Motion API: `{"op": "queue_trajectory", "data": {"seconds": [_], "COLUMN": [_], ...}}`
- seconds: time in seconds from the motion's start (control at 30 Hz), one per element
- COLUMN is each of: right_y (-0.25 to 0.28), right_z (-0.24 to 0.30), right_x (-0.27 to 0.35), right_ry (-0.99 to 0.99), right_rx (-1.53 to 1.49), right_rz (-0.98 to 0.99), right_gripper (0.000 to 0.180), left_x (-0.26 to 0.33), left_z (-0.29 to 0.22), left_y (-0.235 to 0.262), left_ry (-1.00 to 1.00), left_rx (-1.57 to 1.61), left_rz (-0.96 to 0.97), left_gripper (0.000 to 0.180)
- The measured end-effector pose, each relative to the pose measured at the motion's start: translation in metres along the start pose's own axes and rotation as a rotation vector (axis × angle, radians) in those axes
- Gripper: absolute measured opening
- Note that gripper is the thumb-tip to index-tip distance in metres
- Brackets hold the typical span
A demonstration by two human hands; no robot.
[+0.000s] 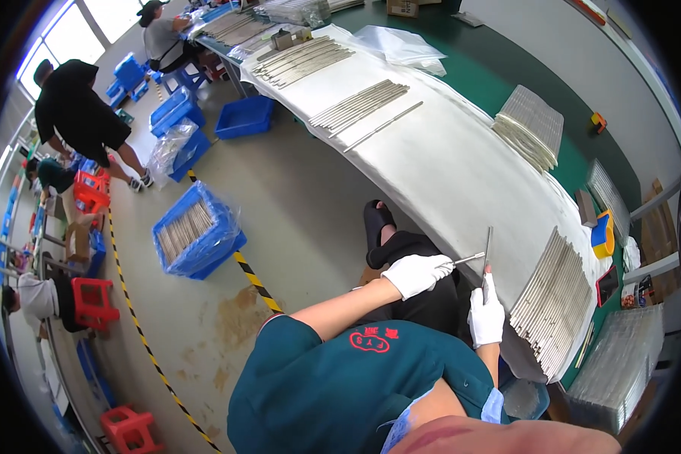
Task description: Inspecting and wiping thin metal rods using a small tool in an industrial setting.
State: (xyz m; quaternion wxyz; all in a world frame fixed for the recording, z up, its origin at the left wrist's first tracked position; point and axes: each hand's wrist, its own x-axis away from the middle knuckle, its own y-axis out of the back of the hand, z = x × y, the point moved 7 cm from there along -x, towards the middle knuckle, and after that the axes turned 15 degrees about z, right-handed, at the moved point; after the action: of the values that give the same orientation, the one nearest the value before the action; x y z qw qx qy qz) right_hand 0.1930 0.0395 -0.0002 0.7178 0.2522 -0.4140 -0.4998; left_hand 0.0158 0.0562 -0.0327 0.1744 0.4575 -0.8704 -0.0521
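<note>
We are curling our gloved left hand (418, 277) closed around a slim silver piece (471, 259), perhaps a tool, and are pinching a metal rod (489, 244) in our gloved right hand (486, 316), near the edge of the white-covered surface (431, 174). Many similar rods (552, 299) are lying alongside, further right.

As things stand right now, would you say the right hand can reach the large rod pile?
Probably yes: the right hand is close beside the rod pile, and nothing seems to stand between them, though it holds a rod.
</note>
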Motion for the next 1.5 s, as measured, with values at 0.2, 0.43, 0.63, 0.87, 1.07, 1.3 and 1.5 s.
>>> {"op": "queue_trajectory", "data": {"seconds": [0.2,0.43,0.63,0.87,1.07,1.3,1.5], "right_y": [0.000,0.000,-0.001,-0.003,-0.008,-0.003,0.000], "right_z": [-0.004,-0.004,-0.004,-0.002,-0.031,-0.002,-0.001], "right_x": [0.000,0.000,-0.002,-0.002,-0.017,-0.002,-0.002], "right_ry": [-0.050,0.015,-0.022,-0.045,0.079,0.033,0.031], "right_rx": [-0.024,-0.051,-0.144,-0.309,-0.273,-0.389,-0.376], "right_rz": [0.018,-0.065,-0.001,0.044,-0.075,-0.017,-0.023], "right_gripper": [0.051,0.047,0.049,0.048,0.047,0.047,0.048], "left_x": [-0.006,-0.006,-0.005,0.004,0.004,0.007,0.007], "left_z": [0.004,0.003,0.003,-0.010,-0.017,-0.016,-0.018], "left_y": [-0.006,-0.004,-0.003,0.004,0.005,0.004,0.006], "left_ry": [-0.066,-0.143,-0.073,-0.005,0.024,0.020,0.019], "left_rx": [0.097,0.187,0.005,-0.031,-0.002,-0.019,-0.024], "left_rz": [0.056,0.026,0.005,0.006,0.008,-0.011,-0.002], "left_gripper": [0.028,0.027,0.027,0.027,0.023,0.025,0.025]}}
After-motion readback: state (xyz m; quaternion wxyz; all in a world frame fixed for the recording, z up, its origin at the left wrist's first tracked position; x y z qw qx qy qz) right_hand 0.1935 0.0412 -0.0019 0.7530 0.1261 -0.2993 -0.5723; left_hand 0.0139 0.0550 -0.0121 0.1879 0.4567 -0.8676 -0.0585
